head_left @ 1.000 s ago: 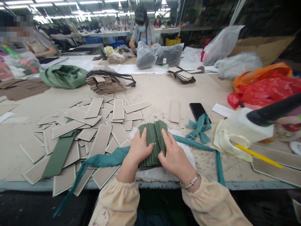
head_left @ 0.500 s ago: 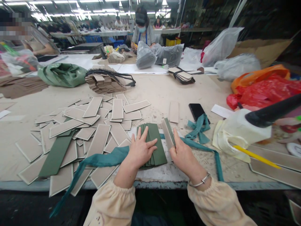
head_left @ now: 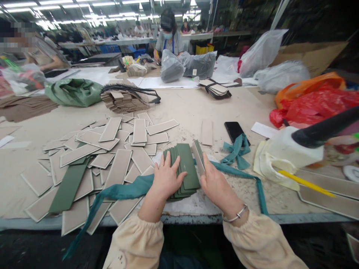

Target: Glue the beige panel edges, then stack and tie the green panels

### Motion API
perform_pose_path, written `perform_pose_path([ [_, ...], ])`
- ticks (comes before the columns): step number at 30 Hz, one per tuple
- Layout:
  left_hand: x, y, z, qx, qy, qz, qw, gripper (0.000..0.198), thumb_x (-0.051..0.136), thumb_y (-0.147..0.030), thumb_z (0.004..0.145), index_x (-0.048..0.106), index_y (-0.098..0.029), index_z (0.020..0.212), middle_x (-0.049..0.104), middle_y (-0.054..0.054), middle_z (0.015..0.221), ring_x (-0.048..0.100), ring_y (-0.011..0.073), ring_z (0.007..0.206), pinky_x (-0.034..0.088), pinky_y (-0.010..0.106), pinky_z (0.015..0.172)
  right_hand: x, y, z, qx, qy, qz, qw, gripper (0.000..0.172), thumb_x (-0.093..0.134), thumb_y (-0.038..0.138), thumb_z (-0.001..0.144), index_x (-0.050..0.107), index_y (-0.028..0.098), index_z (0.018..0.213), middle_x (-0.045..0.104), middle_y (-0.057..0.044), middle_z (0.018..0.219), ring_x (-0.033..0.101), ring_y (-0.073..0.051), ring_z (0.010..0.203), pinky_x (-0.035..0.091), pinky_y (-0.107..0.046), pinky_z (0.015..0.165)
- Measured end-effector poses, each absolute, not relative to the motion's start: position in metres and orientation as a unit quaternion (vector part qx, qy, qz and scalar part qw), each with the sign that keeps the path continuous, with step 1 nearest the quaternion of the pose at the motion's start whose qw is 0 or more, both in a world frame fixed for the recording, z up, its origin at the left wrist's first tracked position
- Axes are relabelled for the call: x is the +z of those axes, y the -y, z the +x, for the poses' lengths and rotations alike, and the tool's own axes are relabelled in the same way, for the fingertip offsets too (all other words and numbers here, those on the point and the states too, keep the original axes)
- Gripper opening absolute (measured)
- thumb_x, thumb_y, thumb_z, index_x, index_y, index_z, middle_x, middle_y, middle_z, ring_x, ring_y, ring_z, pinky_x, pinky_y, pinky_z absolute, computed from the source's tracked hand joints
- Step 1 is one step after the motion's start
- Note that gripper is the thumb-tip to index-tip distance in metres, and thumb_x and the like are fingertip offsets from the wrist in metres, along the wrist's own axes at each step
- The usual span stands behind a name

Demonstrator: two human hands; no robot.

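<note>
A fanned stack of green rectangular panels (head_left: 188, 168) lies in front of me on the table. My left hand (head_left: 166, 179) rests flat on the stack's left part, fingers spread. To the right of the stack, my right hand (head_left: 215, 183) grips a few panels (head_left: 198, 155) stood nearly on edge, beige face and green face showing. A teal fabric strip (head_left: 126, 189) runs beneath the stack and out to both sides. Left of my hands, a loose heap of beige panels with pale edges (head_left: 117, 168) includes one longer green panel (head_left: 68, 185).
A black phone (head_left: 233, 130) and a knotted teal strip (head_left: 238, 151) lie to the right. Beyond them stands a white container with a black handle (head_left: 297, 149). A strapped bundle of beige pieces (head_left: 123, 98) sits behind the heap. Another person (head_left: 168, 39) works across the table.
The panels in my right hand have shifted slightly left, closer to the stack's top panel. My left hand stays spread on the stack, and the camera view has moved a little.
</note>
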State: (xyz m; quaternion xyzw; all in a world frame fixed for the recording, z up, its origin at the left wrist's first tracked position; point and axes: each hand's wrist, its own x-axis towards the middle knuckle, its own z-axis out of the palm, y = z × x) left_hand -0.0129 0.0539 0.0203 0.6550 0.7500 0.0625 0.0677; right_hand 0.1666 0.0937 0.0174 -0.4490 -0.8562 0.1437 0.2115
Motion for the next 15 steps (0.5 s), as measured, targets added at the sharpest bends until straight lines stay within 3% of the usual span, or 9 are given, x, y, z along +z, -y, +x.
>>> perform_pose_path([
  [5, 0.019, -0.063, -0.011, 0.078, -0.739, 0.666, 0.064, 0.075, 0.056, -0.051, 0.082, 0.032, -0.021, 0.146, 0.013, 0.013, 0.159, 0.013, 0.0382, 0.144, 0.027, 0.060, 0.108, 0.021, -0.093, 0.165, 0.166, 0.853, -0.453, 0.198, 0.069, 0.034, 0.009, 0.083, 0.015, 0.006, 0.150, 0.041, -0.022, 0.143, 0.050, -0.027, 0.125, 0.051, -0.041, 0.096],
  [11, 0.024, -0.080, -0.008, 0.109, -0.731, 0.670, 0.072, 0.058, 0.061, -0.048, 0.080, 0.053, -0.022, 0.131, 0.049, 0.008, 0.141, 0.034, 0.0329, 0.134, 0.029, 0.054, 0.108, 0.023, -0.094, 0.166, 0.185, 0.849, -0.457, 0.190, 0.070, 0.034, 0.009, 0.083, 0.015, 0.008, 0.150, 0.046, -0.022, 0.138, 0.057, -0.027, 0.117, 0.053, -0.041, 0.092],
  [15, 0.027, -0.092, -0.006, 0.138, -0.745, 0.651, 0.054, 0.040, 0.065, -0.043, 0.079, 0.064, -0.023, 0.113, 0.060, 0.006, 0.122, 0.046, 0.0294, 0.119, 0.034, 0.046, 0.104, 0.020, -0.095, 0.167, 0.186, 0.849, -0.456, 0.191, 0.070, 0.034, 0.010, 0.083, 0.014, 0.008, 0.150, 0.045, -0.022, 0.139, 0.058, -0.026, 0.113, 0.054, -0.041, 0.090],
])
